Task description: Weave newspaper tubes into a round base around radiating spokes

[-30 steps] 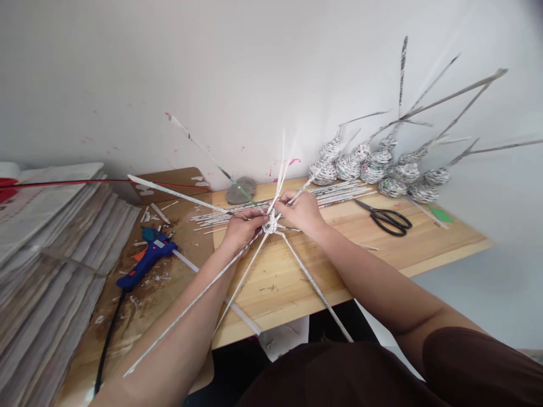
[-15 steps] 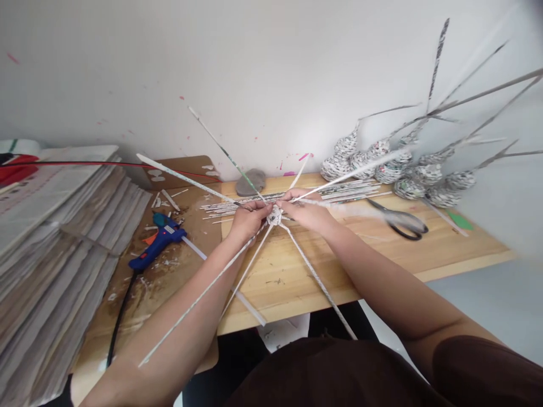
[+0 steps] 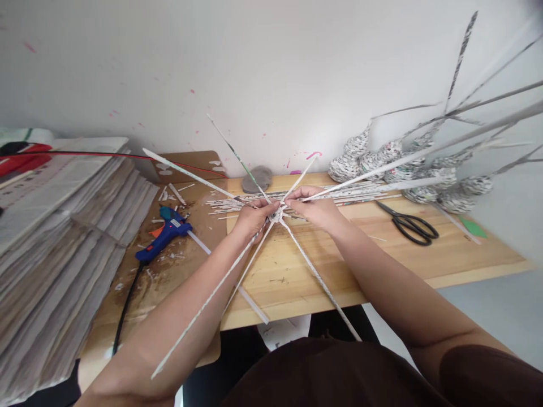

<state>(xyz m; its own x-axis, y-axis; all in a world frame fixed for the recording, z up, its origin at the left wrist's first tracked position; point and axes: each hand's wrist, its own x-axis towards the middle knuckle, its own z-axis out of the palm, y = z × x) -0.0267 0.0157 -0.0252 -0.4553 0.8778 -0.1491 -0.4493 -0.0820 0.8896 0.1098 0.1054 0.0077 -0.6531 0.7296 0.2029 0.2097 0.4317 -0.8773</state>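
Slanting rightward, formerly upright: paper strip (image 3: 373,172) pinched in right hand (image 3: 313,208), woven centre (image 3: 278,215) in left hand (image 3: 253,218).

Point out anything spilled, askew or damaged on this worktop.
White scraps lie strewn around the blue glue gun on the stained brown board; that patch looks messy beside the cleaner wooden tabletop.

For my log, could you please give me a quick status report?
Left fingers pinching woven hub. Right fingers gripping paper strip beside it. Loose paper rods lying just beyond.
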